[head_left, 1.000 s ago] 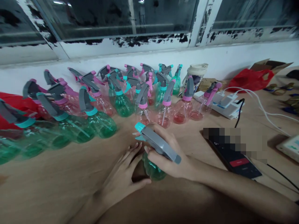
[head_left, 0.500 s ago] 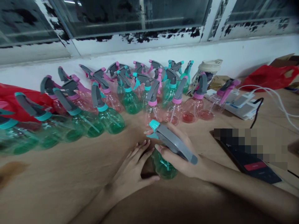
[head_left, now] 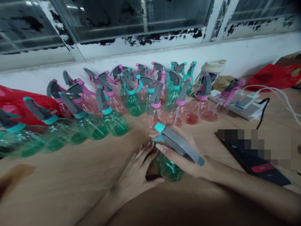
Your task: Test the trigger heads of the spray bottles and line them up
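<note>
My right hand (head_left: 195,166) is wrapped round the neck of a green spray bottle (head_left: 170,169), just under its grey trigger head with a turquoise nozzle. The nozzle points away to the left. Beside the bottle's left side, my left hand (head_left: 134,171) lies low over the table with fingers stretched and thumb apart. Its thumb tip is close to the bottle's base; whether they touch I cannot tell. Just beyond stands a clear pink spray bottle (head_left: 155,117) with a pink collar. A green spray bottle (head_left: 115,122) with a turquoise collar is farther left.
Several more pink and green bottles line the wall. Red plastic bags lie at the left (head_left: 35,106) and far right. A tall cup (head_left: 210,73) and a white power strip (head_left: 249,110) with cables stand right. A phone (head_left: 254,163) lies near my right forearm. A brown blur (head_left: 16,179) shows at left.
The camera view has turned left, so everything appears shifted right. My right hand keeps its hold on the green spray bottle, and my left hand stays spread beside it.
</note>
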Tool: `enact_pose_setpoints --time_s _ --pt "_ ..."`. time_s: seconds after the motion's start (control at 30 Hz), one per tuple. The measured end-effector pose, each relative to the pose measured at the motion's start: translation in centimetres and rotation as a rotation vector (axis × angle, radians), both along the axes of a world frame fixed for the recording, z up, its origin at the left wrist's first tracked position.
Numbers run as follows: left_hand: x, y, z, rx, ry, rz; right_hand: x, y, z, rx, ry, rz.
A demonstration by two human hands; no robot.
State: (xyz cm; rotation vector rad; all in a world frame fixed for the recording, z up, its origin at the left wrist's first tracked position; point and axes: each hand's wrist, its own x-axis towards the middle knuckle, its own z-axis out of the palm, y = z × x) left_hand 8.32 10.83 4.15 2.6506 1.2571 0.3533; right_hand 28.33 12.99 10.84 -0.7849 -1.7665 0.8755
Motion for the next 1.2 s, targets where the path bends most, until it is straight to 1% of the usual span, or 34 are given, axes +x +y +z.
enact_pose_setpoints --time_s 0.13,0.3,0.43,0.6,0.67,0.83,1.03,1.2 --pt "-0.07 0.06 -0.21 0.014 0.011 -0.006 -0.07 0.12 -0.57 0.005 0.004 0.006" --pt "-0.26 0.0 -0.43 0.022 0.019 -0.001 -0.16 0.09 -0.58 0.004 -0.023 -0.018" --pt "-0.41 0.05 -0.62 0.012 -0.003 -0.004 -0.22 0.12 -0.7 -0.021 -0.003 0.009" --pt "-0.48 0.17 -0.87 0.025 -0.037 -0.005 -0.23 0.17 -0.68 -0.005 -0.01 0.013" --pt "-0.45 0.18 -0.82 0.027 -0.038 -0.016 -0.22 0.14 -0.45 0.005 -0.01 0.017" --pt "-0.36 0.16 -0.49 0.024 -0.025 -0.005 -0.13 -0.12 0.11 0.006 0.052 0.078" --pt "-0.33 0.13 -0.17 -0.007 0.009 -0.011 -0.04 -0.27 -0.47 -0.045 0.053 0.081" --pt "-0.19 0.09 -0.06 -0.005 0.01 0.0 -0.31 -0.28 -0.61 -0.033 0.069 0.038"
